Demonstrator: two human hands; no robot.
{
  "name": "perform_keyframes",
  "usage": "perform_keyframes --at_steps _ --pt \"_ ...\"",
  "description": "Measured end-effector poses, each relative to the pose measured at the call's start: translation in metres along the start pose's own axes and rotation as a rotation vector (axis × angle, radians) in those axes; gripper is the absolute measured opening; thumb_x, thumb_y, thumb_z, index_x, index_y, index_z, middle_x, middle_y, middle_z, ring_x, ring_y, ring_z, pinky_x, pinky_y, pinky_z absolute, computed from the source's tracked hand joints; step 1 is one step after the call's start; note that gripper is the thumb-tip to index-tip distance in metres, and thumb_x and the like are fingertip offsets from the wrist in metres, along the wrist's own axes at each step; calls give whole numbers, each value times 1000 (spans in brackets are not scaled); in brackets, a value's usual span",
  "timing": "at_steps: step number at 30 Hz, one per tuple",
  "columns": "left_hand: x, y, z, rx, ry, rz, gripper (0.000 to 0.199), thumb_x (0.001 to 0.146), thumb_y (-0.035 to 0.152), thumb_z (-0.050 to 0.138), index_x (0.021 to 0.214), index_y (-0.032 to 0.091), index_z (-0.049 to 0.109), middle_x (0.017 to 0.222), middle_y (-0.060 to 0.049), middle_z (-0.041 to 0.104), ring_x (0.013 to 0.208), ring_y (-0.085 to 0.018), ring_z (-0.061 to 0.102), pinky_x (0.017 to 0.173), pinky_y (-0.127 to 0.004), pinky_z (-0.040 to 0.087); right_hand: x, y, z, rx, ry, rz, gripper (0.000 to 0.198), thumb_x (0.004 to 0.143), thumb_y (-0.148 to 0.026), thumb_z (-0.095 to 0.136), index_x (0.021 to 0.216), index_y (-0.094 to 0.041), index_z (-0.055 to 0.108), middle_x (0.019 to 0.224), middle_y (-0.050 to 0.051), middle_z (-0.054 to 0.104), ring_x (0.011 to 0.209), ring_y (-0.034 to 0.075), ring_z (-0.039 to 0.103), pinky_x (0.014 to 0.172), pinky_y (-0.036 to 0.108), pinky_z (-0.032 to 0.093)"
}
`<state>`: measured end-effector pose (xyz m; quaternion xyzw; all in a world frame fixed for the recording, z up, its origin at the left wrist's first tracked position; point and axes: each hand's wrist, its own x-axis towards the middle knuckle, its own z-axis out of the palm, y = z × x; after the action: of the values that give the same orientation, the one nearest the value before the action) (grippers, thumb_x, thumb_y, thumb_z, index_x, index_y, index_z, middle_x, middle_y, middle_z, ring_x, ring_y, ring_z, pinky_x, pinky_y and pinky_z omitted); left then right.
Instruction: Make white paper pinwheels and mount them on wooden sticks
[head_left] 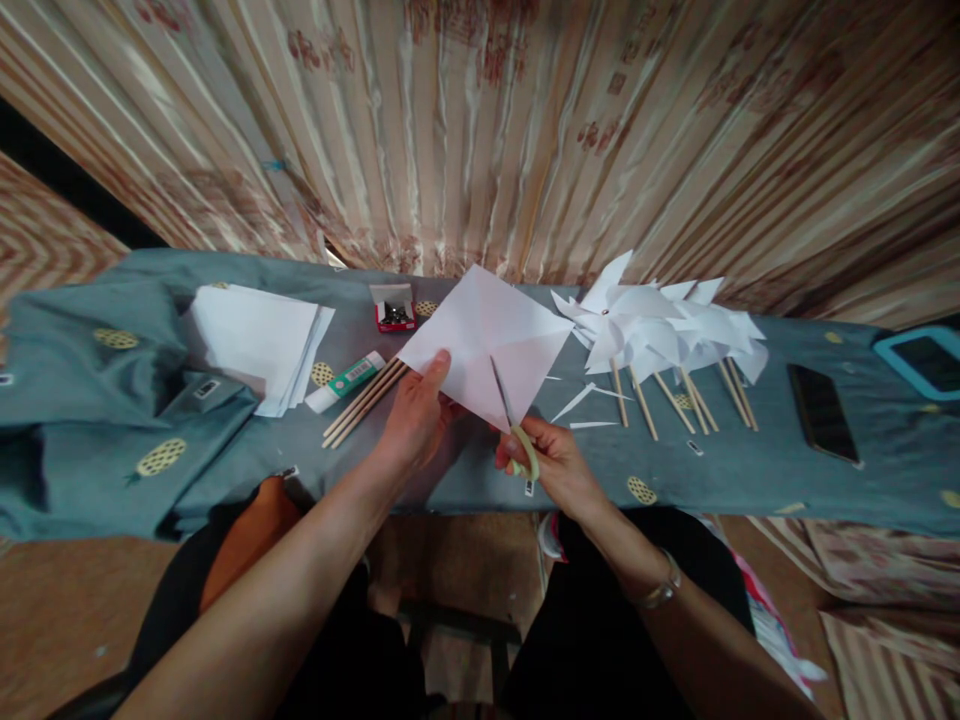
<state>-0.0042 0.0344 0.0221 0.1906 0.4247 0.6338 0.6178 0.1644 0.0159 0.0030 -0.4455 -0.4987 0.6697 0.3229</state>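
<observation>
The sheet [480, 325] is held over the middle of the tabletop [457, 495], one corner toward the wearer, with the left hand [416, 415] pinching its near-left edge, thumb on top, and the right hand's [555, 455] fingers closed around the handles of the scissors [527, 455]. One blade lies across the sheet from the near corner toward the centre; whether the blades are parted is hard to tell. Cutting of this sheet looks barely begun, as no slit shows at its far or right corner. Several pinwheels [645, 325] lie to the right, already joined to sticks, with thin offcuts [589, 400] near them. To the left, a stack [251, 340] of paper, loose sticks [364, 405], a glue tube [345, 382] and a small red box [394, 310] of dark bits suggest that more remains. A grey-green cloth with yellow pineapples covers the tabletop, bunched at the left end; a phone [823, 412] and a blue-framed device [922, 362] lie at the right. Beyond hangs a pleated, patterned curtain [480, 140], and brown floor [457, 560] shows below.
</observation>
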Motion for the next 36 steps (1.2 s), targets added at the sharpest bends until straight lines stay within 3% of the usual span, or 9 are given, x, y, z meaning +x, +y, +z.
perform_keyframes --at_steps 7,16,22,26,30,32,36 --pt "0 -1 -1 44 -11 -4 32 80 45 73 97 20 63 89 -1 71 75 -15 64 70 -28 53 0 0 1 -6 13 5 42 67 -58 79 69 -20 62 59 -3 64 50 8 53 48 20 41" --pt "-1 0 0 10 23 -30 20 89 34 63 102 18 63 88 -3 71 77 -18 65 71 -30 53 0 0 2 -12 2 7 42 68 -60 77 73 -20 65 61 -2 64 52 9 53 49 22 42" --pt "5 11 1 -46 102 7 13 91 25 59 101 17 65 98 -5 73 84 -17 68 78 -30 56 -5 3 -1 -12 -128 93 48 72 -62 75 93 -20 66 70 0 69 56 10 57 53 22 44" --pt "14 21 -5 -57 144 75 12 90 24 60 99 18 66 98 -5 74 90 -17 68 84 -30 57 -10 -4 -17 -70 -208 153 51 72 -63 74 95 -19 66 70 -1 69 57 9 56 54 22 43" --pt "17 29 -15 -40 136 99 12 89 23 63 99 17 66 95 -5 75 86 -17 69 82 -30 57 -13 -17 -48 -137 -262 172 50 71 -62 76 90 -17 68 69 1 69 57 10 55 55 23 43" --pt "16 30 -18 -11 114 85 13 88 23 64 98 15 66 92 -6 74 81 -17 69 77 -29 57 -13 -21 -64 -144 -136 110 48 71 -62 76 89 -17 69 70 1 69 57 11 55 55 24 43" --pt "8 26 -17 75 34 -31 16 82 21 68 95 13 68 88 -7 75 74 -17 70 71 -28 57 -7 -26 -88 -8 259 -91 50 65 -62 80 91 -21 70 74 3 71 58 12 56 54 26 41"
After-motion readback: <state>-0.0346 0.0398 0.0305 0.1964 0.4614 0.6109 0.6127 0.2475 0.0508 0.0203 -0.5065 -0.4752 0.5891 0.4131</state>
